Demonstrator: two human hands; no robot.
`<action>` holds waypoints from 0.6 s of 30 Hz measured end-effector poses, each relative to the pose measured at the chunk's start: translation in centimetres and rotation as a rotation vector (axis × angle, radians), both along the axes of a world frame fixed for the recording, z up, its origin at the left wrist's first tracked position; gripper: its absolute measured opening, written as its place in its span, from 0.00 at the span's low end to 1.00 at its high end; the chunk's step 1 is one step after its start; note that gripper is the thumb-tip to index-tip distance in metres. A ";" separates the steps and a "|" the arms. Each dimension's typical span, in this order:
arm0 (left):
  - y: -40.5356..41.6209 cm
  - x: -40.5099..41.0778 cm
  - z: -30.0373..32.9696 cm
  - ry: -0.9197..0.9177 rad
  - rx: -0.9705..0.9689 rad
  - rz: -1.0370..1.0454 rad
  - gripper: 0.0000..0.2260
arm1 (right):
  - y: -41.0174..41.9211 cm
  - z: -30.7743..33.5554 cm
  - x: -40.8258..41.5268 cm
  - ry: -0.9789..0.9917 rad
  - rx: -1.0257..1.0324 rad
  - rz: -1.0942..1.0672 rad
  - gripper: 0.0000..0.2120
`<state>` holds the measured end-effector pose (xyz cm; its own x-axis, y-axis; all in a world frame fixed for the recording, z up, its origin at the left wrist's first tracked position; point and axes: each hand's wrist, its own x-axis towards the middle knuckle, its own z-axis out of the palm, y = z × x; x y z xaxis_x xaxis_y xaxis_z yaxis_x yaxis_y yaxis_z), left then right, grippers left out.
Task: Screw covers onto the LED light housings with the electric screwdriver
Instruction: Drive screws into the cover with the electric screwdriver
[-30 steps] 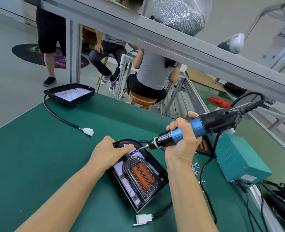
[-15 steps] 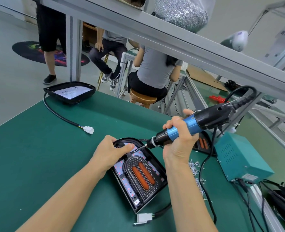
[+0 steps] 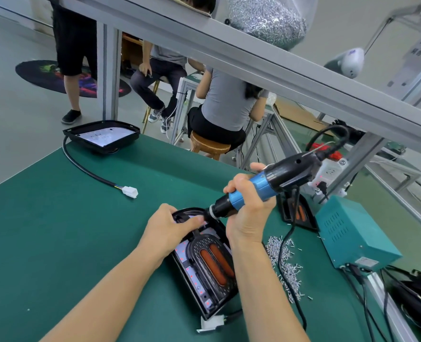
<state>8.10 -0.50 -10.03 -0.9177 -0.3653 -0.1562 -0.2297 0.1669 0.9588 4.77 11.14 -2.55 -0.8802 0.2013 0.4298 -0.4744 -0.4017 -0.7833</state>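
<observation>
1. The LED light housing (image 3: pixel 205 265) lies flat on the green table (image 3: pixel 44 238), near the middle, with its black ribbed cover (image 3: pixel 210 261) and two orange strips facing up.
2. The left hand (image 3: pixel 166 229) rests on the housing's far rounded end, fingers laid fairly straight across it, pressing it down.
3. The right hand (image 3: pixel 247 208) grips the blue barrel of the electric screwdriver (image 3: pixel 266 186), fingers curled round it; the tool tilts down to the left, its tip at the housing's far end beside the left fingers. The bit itself is hidden.
4. A pile of loose screws (image 3: pixel 284 262) lies on the table just right of the housing, with the screwdriver's black cord running through it.
5. A teal power box (image 3: pixel 352 238) stands further right, and another housing (image 3: pixel 298 213) lies between it and the right hand.
6. A third housing (image 3: pixel 102 137) sits at the far left edge, its cable ending in a white connector (image 3: pixel 130 192).
</observation>
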 end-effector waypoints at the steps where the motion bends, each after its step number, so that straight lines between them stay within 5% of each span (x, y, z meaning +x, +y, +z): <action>1: -0.3 0.0 0.0 -0.004 0.004 0.002 0.22 | 0.4 0.2 -0.1 0.006 -0.007 -0.012 0.14; 18: -0.9 0.0 0.3 0.020 0.059 -0.050 0.14 | 1.5 1.1 -0.5 0.007 -0.043 0.014 0.14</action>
